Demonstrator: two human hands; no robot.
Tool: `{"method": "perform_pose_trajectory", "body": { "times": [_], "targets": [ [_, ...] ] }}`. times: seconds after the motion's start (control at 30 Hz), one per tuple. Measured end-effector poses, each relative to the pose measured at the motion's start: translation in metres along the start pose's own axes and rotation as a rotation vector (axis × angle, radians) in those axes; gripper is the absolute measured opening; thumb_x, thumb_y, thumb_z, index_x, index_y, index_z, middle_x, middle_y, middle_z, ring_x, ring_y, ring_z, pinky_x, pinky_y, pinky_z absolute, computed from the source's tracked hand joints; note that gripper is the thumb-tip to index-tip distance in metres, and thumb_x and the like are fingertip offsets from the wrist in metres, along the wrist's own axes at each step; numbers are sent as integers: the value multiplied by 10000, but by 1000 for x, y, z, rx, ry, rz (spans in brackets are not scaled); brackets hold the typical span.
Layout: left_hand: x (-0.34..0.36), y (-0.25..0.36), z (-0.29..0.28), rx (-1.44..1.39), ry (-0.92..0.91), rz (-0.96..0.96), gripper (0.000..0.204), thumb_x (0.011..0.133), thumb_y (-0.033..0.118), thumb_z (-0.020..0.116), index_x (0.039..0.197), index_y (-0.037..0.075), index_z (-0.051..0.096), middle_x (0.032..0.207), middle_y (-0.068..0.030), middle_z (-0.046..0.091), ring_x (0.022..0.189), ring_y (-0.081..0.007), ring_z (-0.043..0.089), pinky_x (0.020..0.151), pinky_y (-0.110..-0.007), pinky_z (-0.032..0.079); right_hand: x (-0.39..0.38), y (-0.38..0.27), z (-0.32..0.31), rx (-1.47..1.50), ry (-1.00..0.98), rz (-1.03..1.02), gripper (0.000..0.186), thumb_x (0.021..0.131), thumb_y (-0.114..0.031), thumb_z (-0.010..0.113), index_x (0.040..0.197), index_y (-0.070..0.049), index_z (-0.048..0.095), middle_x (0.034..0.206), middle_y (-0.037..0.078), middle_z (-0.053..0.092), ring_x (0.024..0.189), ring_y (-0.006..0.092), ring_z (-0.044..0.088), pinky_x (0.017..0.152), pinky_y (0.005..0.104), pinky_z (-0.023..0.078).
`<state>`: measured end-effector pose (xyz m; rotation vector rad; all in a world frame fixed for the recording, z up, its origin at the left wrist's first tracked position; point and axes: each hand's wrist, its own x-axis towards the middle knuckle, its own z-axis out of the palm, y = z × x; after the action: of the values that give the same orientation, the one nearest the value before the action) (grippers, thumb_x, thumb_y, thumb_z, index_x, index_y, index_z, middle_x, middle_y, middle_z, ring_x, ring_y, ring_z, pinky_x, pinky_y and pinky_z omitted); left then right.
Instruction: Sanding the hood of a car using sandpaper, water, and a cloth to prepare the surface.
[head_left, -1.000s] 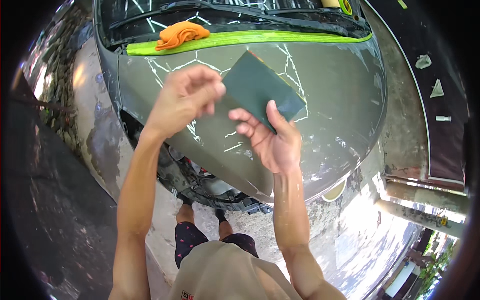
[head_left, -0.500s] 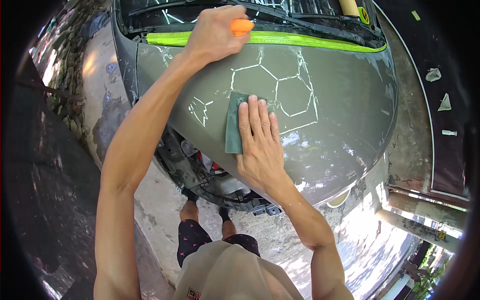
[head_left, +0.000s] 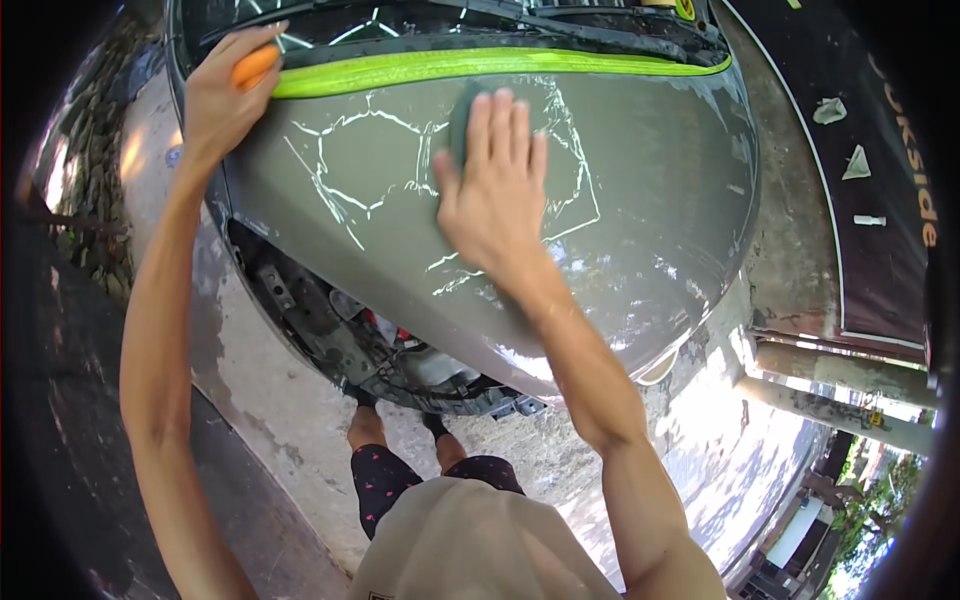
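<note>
On the glossy grey-brown car hood, my right hand lies with fingers stretched out, pressing down a dark green sheet of sandpaper. Most of the sheet is hidden under the fingers; its left edge shows. My left hand is at the hood's far left corner, closed around a rounded orange piece, apparently a sponge. Bright white angular lines, like reflected lamps, run across the wet-looking hood on both sides of my right hand.
A bright yellow-green strip runs along the hood's rear edge below the windshield and wipers. At the near left, the open engine bay shows beside the hood. Pale scraps lie on a dark sheet at right. My feet stand on concrete.
My right hand has slid the sandpaper away from me, up the hood. My left hand has moved left and slightly nearer with the orange sponge. The view and the reflections have shifted.
</note>
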<state>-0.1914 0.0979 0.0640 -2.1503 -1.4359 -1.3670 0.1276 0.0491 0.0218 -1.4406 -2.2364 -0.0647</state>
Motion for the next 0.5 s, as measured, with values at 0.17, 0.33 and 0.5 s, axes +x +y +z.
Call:
{"method": "perform_pose_trajectory", "body": {
  "times": [0.17,0.33,0.5],
  "targets": [
    [-26,-27,1,-6,-20,-292,305,898,260,789,1109,48,729,987,-103,743,869,-191,709,827,-290,545,53,27,-3,-42,56,278,713,1057,-458,385,1595,-3,276,1655,227,272,1551,389,210,1248,578,95],
    [-23,-52,-17,-94,-90,-356,313,914,325,781,1077,60,742,910,-79,754,813,-167,701,791,-271,541,28,33,-1,33,-50,13,690,1069,-454,354,1580,6,304,1650,223,289,1560,373,194,1260,555,88],
    [-24,-54,-2,-414,36,-515,173,847,17,737,980,-6,630,806,-79,711,748,-152,720,724,-305,563,-12,-19,-25,7,-164,-53,668,1044,-374,446,1595,-21,307,1661,194,292,1555,362,230,1257,551,99]
  ]
}}
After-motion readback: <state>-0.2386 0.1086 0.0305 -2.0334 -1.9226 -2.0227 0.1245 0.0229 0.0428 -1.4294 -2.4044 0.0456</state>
